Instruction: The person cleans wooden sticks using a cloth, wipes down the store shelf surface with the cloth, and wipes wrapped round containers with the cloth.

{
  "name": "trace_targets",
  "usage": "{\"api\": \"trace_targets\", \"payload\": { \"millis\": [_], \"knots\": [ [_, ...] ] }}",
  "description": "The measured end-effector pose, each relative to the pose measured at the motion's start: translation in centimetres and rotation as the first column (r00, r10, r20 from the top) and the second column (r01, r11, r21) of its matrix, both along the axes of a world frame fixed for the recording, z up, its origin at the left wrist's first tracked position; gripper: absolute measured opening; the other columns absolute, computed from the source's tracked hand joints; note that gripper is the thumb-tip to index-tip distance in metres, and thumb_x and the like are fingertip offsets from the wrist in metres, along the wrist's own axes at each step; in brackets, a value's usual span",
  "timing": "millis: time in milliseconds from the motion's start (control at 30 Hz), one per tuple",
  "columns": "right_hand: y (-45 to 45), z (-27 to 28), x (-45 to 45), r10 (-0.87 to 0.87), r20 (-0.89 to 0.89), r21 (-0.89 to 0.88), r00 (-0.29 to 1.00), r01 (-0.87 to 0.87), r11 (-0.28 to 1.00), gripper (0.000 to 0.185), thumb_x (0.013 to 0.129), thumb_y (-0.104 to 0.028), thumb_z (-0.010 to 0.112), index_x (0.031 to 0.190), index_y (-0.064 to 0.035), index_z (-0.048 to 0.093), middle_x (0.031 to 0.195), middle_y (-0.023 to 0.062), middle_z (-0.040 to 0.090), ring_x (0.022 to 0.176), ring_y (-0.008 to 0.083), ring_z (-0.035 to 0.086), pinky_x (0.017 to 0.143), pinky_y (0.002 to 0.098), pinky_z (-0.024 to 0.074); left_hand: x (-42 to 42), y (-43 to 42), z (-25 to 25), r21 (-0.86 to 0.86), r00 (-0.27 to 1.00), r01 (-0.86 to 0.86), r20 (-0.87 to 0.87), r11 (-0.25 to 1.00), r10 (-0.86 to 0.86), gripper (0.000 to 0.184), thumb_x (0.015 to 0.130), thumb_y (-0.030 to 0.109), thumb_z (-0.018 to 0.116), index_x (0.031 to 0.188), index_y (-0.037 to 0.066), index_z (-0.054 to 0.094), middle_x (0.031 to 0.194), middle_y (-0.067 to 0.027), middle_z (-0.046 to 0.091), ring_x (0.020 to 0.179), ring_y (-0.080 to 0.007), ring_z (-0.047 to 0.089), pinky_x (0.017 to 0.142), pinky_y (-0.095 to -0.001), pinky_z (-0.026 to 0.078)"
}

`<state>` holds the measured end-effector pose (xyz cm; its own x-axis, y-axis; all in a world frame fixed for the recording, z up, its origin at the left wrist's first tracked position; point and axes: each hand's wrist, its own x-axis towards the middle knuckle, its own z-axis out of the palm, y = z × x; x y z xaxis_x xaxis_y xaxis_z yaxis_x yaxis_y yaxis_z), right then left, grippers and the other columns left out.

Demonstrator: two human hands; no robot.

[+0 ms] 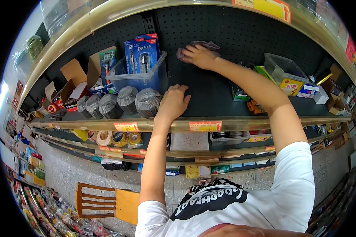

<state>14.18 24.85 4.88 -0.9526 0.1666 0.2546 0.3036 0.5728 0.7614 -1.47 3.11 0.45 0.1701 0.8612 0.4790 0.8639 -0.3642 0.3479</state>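
Note:
My right hand (201, 57) reaches to the back of the shelf and presses a crumpled purple cloth (210, 45) near the foot of the perforated back panel (233, 35). Its fingers lie over the cloth. My left hand (174, 102) rests on the dark shelf board (203, 98) near the front edge, fingers apart, holding nothing. Just left of it stand several round, dark-filled containers with clear wrapping (148, 102). Behind them, a clear plastic bin (156, 75) holds blue carded packs (142, 55) that look like razors.
On the right are another clear bin (284, 65), a yellow box (290, 87) and orange items (256, 106). Opened cardboard boxes (73, 85) stand at left. Price tags (205, 126) line the shelf's front rail. Tape rolls (119, 139) sit below. A wooden chair (126, 205) stands on the floor behind.

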Motion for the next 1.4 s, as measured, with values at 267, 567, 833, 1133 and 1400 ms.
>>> {"api": "trace_targets", "payload": {
  "millis": [267, 567, 833, 1133, 1400],
  "knots": [
    [1.5, -5.0, -1.1, -0.104, -0.039, -0.214, 0.994, 0.093, 0.972, 0.038, 0.097, -0.031, 0.057, 0.131, -0.0150, 0.060, 0.135, 0.0014, 0.052, 0.125, 0.0256, 0.047, 0.107, 0.0354, 0.0363, -0.1, 0.0, 0.2, -0.018, 1.000, 0.005, -0.006, 1.000, -0.005, 0.034, 0.092, 0.017, 0.065, 0.120, -0.002, 0.065, 0.112, -0.0226, 0.066, 0.110, -0.0408, 0.061, 0.094, -0.0444, 0.049],
    [-0.8, -0.5, 1.0, -0.092, -0.121, -0.086, 0.988, 0.082, 0.993, 0.037, 0.099, -0.027, 0.051, 0.133, -0.0206, 0.062, 0.140, 0.0048, 0.050, 0.131, 0.0264, 0.046, 0.107, 0.0394, 0.0386, 0.0, 0.0, 0.2, -0.012, 1.000, 0.004, 0.012, 1.000, -0.004, 0.033, 0.090, 0.015, 0.066, 0.118, -0.002, 0.067, 0.110, -0.0221, 0.067, 0.108, -0.0382, 0.062, 0.095, -0.0441, 0.050],
    [1.0, 7.6, 3.9, -0.250, -0.389, -0.123, 0.887, 0.218, 0.968, 0.052, 0.101, -0.016, 0.045, 0.151, -0.0328, 0.041, 0.150, 0.0100, 0.041, 0.137, 0.0318, 0.042, 0.112, 0.0467, 0.0376, 0.0, 0.0, 0.1, 0.005, 1.000, 0.007, 0.010, 1.000, -0.007, 0.033, 0.091, 0.014, 0.066, 0.119, -0.003, 0.067, 0.107, -0.0215, 0.068, 0.106, -0.0368, 0.063, 0.093, -0.0429, 0.050],
    [-0.7, 13.3, 7.2, -0.291, -0.808, -0.516, 0.511, -0.379, 0.768, 0.071, 0.098, -0.060, 0.048, 0.145, -0.0068, 0.048, 0.154, 0.0217, 0.040, 0.143, 0.0397, 0.035, 0.117, 0.0488, 0.0273, 0.1, -0.3, 0.4, -0.011, 1.000, 0.008, 0.013, 1.000, -0.008, 0.032, 0.092, 0.014, 0.065, 0.120, -0.003, 0.067, 0.108, -0.0210, 0.067, 0.106, -0.0361, 0.063, 0.093, -0.0419, 0.050],
    [1.1, 7.6, 9.4, -0.202, -0.305, 0.121, 0.931, 0.249, 0.961, 0.063, 0.096, -0.006, 0.049, 0.151, -0.0344, 0.042, 0.152, 0.0104, 0.040, 0.140, 0.0303, 0.039, 0.111, 0.0453, 0.0392, 0.5, -0.5, 0.9, -0.062, 0.999, -0.038, 0.000, 0.997, 0.038, 0.033, 0.093, 0.015, 0.065, 0.122, -0.001, 0.066, 0.110, -0.0214, 0.067, 0.106, -0.0367, 0.064, 0.093, -0.0418, 0.051]
  ]
}}
